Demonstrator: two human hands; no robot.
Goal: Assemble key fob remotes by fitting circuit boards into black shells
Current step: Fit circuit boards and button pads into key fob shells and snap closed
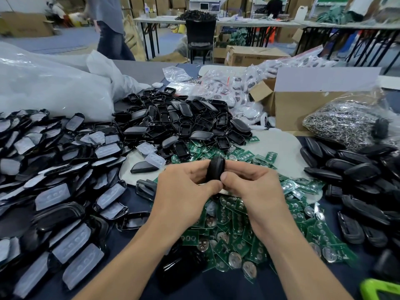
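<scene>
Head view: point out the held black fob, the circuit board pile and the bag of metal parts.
black fob (pixel 215 168), head view, its rounded top edge
circuit board pile (pixel 229 237), head view, green boards near its middle
bag of metal parts (pixel 339 124), head view, its middle

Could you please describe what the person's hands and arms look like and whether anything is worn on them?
The left hand and right hand wear no gloves, and no rings show. The left forearm and right forearm are uncovered to the frame's edge: no sleeves, watch or wristband. Thumbnails are short and unpainted.
</scene>
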